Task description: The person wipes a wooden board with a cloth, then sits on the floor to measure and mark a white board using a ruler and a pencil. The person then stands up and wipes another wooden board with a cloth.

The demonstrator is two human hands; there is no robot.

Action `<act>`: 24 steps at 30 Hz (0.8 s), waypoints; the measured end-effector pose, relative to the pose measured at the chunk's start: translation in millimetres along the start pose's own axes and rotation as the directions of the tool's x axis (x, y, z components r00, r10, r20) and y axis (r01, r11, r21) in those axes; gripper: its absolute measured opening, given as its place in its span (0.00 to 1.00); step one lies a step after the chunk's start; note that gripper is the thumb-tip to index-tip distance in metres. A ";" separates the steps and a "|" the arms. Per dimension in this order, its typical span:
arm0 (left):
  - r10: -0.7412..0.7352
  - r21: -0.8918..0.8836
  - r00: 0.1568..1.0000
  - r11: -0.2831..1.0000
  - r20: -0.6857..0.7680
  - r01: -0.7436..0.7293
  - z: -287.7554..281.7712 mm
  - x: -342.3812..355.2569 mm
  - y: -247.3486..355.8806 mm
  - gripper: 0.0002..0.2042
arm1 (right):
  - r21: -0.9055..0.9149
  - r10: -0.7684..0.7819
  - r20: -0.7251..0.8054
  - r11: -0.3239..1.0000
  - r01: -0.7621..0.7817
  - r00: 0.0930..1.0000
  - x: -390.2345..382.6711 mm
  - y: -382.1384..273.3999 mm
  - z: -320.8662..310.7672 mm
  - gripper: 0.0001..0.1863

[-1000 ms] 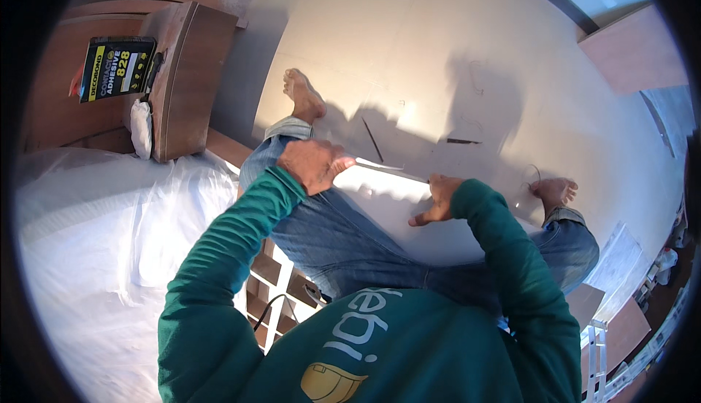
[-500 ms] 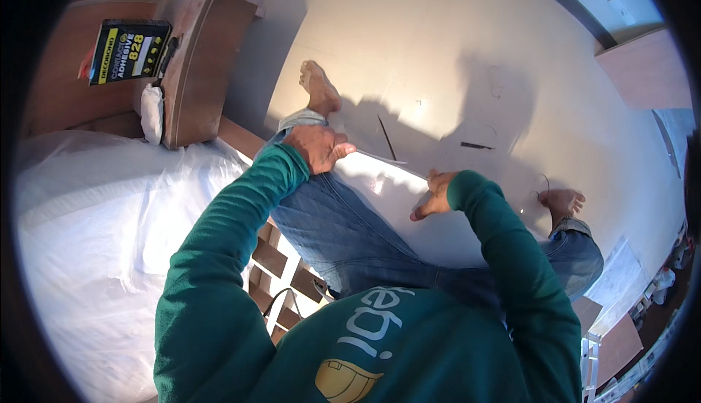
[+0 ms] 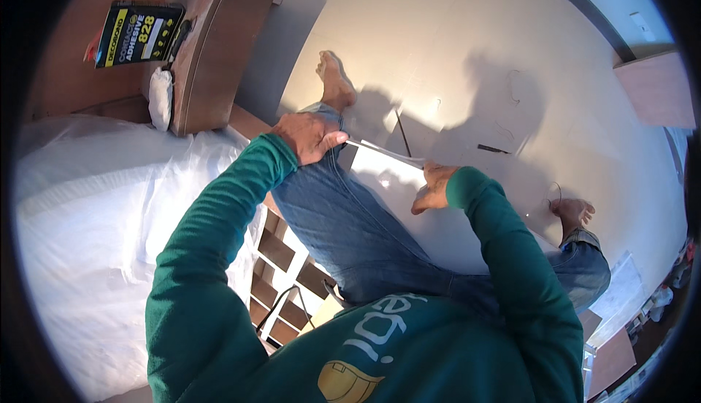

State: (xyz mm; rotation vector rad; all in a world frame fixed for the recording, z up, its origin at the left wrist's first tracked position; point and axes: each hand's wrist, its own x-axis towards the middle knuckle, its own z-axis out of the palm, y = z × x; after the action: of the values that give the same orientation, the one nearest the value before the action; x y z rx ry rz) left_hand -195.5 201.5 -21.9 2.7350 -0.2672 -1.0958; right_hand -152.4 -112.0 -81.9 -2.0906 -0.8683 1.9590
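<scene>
My left hand [image 3: 310, 137] is closed, thumb to the right, on one end of a thin pale strip [image 3: 382, 150] above my left thigh. My right hand [image 3: 431, 185] is at the strip's other end, fingers curled at the edge and thumb pointing down onto a white sheet [image 3: 388, 193]. The sheet lies between my jeans-clad legs, sunlit along its upper part. Two narrow dark pieces [image 3: 493, 148] lie on the pale surface beyond my hands.
At left, a wooden unit [image 3: 212, 52] carries an adhesive tin [image 3: 139, 32] and a crumpled white bundle [image 3: 161, 98], above clear plastic sheeting [image 3: 102, 242]. A compartmented piece [image 3: 281, 253] shows below my left leg. Pink boards [image 3: 653, 87] and clutter stand at the right.
The view has shifted, so the floor and feet appear further right and higher. Both hands have moved somewhat left relative to the floor, still at the strip.
</scene>
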 end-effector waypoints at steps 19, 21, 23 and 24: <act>0.173 0.292 0.937 0.953 -0.302 -0.082 -35.0 65.9 5.6 0.33 | 0.323 -0.067 -0.410 0.922 0.213 0.909 -13.7 55.9 -5.7 0.32; 0.135 0.251 0.759 0.967 -0.637 0.039 -37.5 76.2 35.1 0.33 | 0.360 0.062 -0.606 0.910 0.204 0.793 -12.8 79.4 3.6 0.27; 0.112 0.278 0.729 0.954 -0.675 0.111 -23.1 72.2 68.2 0.34 | 0.416 0.182 -0.740 0.880 0.228 0.648 -11.6 105.8 18.1 0.27; 0.114 0.342 0.810 0.933 -0.576 0.112 -8.9 64.4 85.3 0.34 | 0.444 0.237 -0.785 0.859 0.254 0.573 -14.0 122.6 25.9 0.28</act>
State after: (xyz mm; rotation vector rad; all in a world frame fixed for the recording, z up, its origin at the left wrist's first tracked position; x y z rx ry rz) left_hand -151.8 104.9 -38.2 3.2237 -0.4024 -0.1425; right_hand -139.2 -226.9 -132.2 -2.2169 -0.1043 0.7815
